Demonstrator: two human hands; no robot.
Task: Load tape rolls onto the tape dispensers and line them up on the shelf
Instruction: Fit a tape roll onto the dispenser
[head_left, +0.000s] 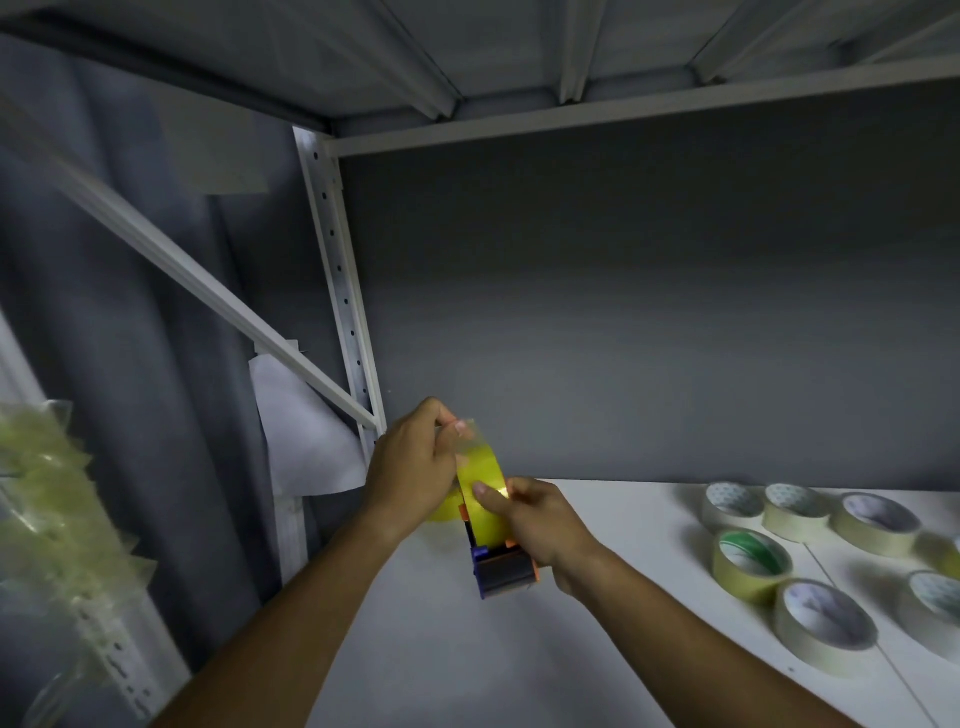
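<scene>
Tape dispenser (501, 564): a hard plastic frame, dark grey at the near end with blue and orange parts, held above the front left part of the white shelf (597, 623).
Tape roll (483, 493): glossy, translucent yellow-green, round, seated on edge in the dispenser; a clear strip rises from its top.
Left hand (415, 467): just left of the dispenser; thumb and fingertips pinch the loose end of the clear strip above the roll.
Right hand (540, 525): on the dispenser's right side; fingers curl round the frame and the thumb presses on the roll's rim.
Spare rolls (779, 551): well to the right of the dispenser, seven or so lie flat on the shelf, matte cream bands with printed card cores, one core green.
Shelf: smooth, white and flat; bare surface lies below and in front of the dispenser, up to the spare rolls.
Upright (337, 291): a pale perforated metal post just left of the dispenser, with a slanted brace (197, 275) meeting it.
Back panel (649, 312): dull, flat grey behind the dispenser, under a ribbed metal shelf above.
</scene>
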